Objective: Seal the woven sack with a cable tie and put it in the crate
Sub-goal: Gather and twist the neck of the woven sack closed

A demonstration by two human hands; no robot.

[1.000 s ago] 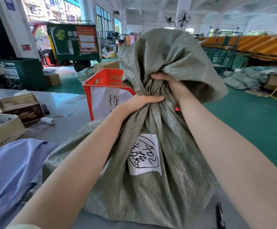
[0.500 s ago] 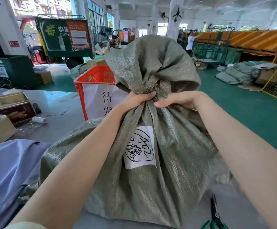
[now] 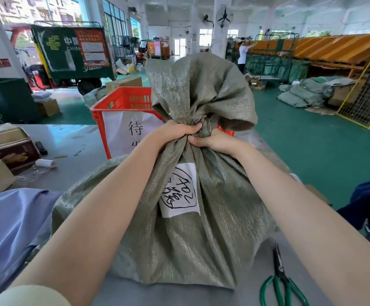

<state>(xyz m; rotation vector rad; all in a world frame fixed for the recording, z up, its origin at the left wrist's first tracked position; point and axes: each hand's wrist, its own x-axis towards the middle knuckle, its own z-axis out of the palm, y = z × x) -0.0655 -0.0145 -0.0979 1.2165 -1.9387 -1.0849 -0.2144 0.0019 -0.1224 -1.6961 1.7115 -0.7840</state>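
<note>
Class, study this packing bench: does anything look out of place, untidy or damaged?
Nothing looks damaged or spilled. The woven sack stands upright, its neck bunched in the left hand and right hand. Green-handled scissors lie beside it, near the table's front edge.

Bright daylight is pouring in through the tall windows at the back left, washing the view outside nearly white. The grey-green woven plastic sack is catching a soft sheen along its folds and casting only a faint shadow on the smooth grey bench, which is reflecting a pale glare. The wide lens is bending the white pillars and stretching the forearms at the lower edges. Distant areas are looking soft and slightly smeared.
</note>
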